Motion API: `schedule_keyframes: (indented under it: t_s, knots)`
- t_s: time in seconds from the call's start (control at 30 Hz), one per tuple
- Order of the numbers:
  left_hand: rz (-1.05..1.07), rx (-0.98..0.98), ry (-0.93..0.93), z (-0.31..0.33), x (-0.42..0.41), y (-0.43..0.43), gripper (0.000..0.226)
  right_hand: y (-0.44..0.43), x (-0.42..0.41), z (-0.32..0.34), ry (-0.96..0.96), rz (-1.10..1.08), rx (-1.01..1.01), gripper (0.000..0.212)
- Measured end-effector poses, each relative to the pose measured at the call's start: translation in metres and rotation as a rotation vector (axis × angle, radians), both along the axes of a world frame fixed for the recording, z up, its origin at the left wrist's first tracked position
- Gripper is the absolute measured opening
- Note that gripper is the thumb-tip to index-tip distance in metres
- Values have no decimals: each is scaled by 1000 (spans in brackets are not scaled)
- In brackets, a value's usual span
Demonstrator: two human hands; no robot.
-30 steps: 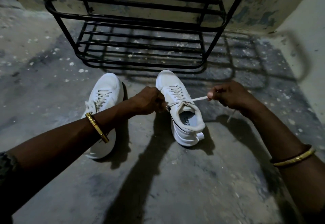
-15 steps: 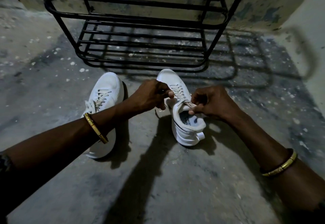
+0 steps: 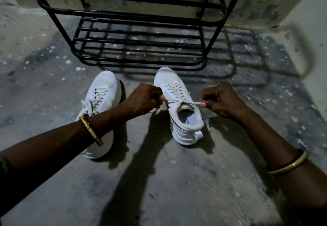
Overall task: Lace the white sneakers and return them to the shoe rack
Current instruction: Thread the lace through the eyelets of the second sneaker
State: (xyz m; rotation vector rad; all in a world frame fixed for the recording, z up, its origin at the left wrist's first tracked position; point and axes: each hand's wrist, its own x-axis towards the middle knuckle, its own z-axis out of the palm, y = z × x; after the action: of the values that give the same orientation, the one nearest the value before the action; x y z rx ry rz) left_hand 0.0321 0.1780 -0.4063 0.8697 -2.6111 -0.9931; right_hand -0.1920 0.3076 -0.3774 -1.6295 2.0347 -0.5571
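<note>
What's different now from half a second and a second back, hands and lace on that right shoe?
The right hand, which had come in over the right sneaker's collar half a second ago, has pulled back out to the right, drawing its lace end taut again. The left hand kept its pinch at the other side. Both sneakers, the left sneaker included, and the rack stayed put.

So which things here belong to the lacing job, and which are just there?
Job:
right sneaker, its lace pulled by left hand and right hand
left sneaker
shoe rack

Just there:
gold bangles
floor
wall
</note>
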Motion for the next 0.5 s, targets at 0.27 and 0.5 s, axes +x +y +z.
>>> schedule_keyframes:
  t_s: [0.27, 0.5]
  knots:
    - [87, 292, 68, -11, 0, -3, 28, -1, -4, -9, -64, -23, 31, 33]
    - [198, 934, 346, 7, -6, 5, 21, 2, -1, 14, -480, -90, 234, 11]
